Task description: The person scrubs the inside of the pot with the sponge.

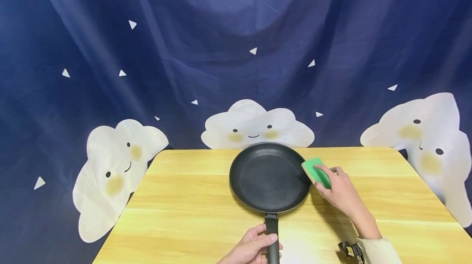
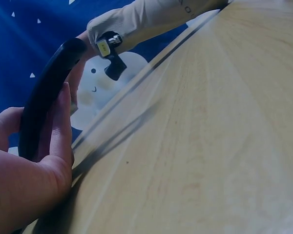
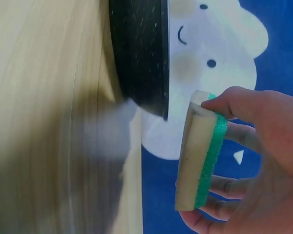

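A black frying pan (image 1: 271,178) lies in the middle of the head view, its inside facing up and its handle (image 1: 272,227) pointing toward me. My left hand (image 1: 254,245) grips that handle, thumb on top; the left wrist view shows the curved handle end (image 2: 46,97) held above the tabletop. At the pan's right rim, my right hand (image 1: 343,192) holds a sponge (image 1: 318,171) with a green scouring side and a beige foam side. In the right wrist view, thumb and fingers pinch the sponge (image 3: 200,156), foam toward the speckled pan wall (image 3: 141,53), with a gap between them.
The wooden table (image 1: 177,206) spreads around the pan. Behind it hangs a dark blue curtain (image 1: 177,51) with white triangles and smiling clouds (image 1: 254,126). A black strapped device (image 1: 352,251) is at the right wrist, beside a beige sleeve (image 1: 380,251).
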Motion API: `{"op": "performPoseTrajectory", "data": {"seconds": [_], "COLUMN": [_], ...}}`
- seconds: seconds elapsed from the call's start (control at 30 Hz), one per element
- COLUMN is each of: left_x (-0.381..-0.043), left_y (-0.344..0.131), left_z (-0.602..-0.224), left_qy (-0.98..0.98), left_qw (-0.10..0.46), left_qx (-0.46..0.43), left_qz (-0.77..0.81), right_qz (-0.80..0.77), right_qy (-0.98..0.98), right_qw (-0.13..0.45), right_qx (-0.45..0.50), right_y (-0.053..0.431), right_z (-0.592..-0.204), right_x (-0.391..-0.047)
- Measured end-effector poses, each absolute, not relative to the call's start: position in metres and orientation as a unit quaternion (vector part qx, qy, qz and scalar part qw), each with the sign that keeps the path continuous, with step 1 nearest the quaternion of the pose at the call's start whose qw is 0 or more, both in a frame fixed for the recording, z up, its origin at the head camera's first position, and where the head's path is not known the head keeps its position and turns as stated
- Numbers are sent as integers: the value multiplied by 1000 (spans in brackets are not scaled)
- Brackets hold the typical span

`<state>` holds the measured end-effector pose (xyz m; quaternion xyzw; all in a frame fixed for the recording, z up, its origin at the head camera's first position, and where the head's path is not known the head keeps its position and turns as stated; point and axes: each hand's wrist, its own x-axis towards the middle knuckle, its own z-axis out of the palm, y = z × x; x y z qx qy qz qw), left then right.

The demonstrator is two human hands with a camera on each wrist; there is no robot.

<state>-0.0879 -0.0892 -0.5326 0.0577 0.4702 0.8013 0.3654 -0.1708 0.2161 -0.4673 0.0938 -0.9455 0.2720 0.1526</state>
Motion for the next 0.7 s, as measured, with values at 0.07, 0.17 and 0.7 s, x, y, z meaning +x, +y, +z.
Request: {"op": "performPoseTrajectory", "data": {"seconds": [0.07, 0.17, 0.7], "left_x": [-88, -88, -90], "left_y": [-90, -91, -90], "left_z": [-533, -533, -534], "left_qy": [466, 454, 423], "left_qw": [362, 359, 377], "left_qx": [61, 65, 71], "left_qz": [805, 813, 821], "right_qz": [271, 266, 253], "right_qy": [-947, -949, -966], "right_qw": [154, 155, 31], "right_qx": [85, 73, 42], "right_y": [220, 228, 262], "right_z": [-470, -476, -489], "right_x": [-172, -174, -175]}}
